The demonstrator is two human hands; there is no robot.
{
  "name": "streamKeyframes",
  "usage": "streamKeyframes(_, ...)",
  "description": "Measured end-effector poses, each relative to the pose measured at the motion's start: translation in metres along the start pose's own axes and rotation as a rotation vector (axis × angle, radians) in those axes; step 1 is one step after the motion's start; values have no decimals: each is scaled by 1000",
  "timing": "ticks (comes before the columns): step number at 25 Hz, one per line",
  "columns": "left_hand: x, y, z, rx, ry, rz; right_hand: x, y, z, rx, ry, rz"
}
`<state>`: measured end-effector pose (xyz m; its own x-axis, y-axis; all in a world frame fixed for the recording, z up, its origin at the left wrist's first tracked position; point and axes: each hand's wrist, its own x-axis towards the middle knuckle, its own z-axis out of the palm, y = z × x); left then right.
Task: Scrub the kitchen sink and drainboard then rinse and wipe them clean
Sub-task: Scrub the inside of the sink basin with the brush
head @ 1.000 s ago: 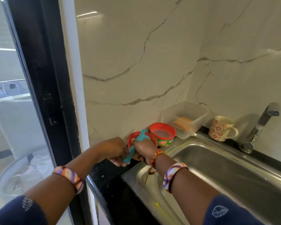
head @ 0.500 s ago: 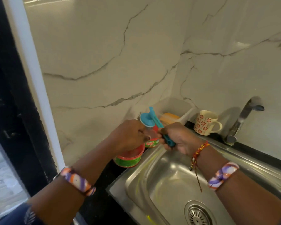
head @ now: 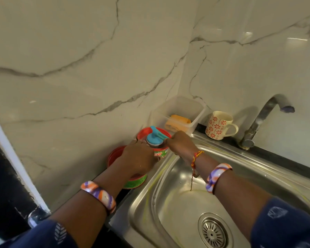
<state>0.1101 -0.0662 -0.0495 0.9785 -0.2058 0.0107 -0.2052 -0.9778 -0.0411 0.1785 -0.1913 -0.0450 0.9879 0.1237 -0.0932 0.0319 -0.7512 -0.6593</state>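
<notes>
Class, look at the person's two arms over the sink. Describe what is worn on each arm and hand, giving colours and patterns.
Both arms have dark blue sleeves printed with small white leaf shapes. Each wrist carries a glossy bangle swirled in orange, purple and white: left bangle, right bangle. The right wrist also has a red and yellow thread with a dangling end. No gloves.

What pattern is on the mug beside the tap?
The mug is cream with red-orange flower motifs, seen clearly in the head view.

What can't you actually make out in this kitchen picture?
All in the head view:
- Nearer red tub: contents hidden by the left hand.
- Blue brush: bristle end hidden between the hands; right hand covers its handle.
- Far tub's label: partly covered, unreadable.
- Sink: right side cut off by sleeve and frame edge.
</notes>
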Motion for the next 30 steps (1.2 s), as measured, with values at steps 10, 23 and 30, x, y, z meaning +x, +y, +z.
streamKeyframes(10,7,-3,0,-46,-89,-10,5,-1,-8,-113,-2,-50)
streamKeyframes(23,3,-5,1,-66,-143,-77,-18,5,-10,219,3,-22)
streamKeyframes(30,-4,32,-12,-117,-116,55,-75,78,-86,989,-141,229)
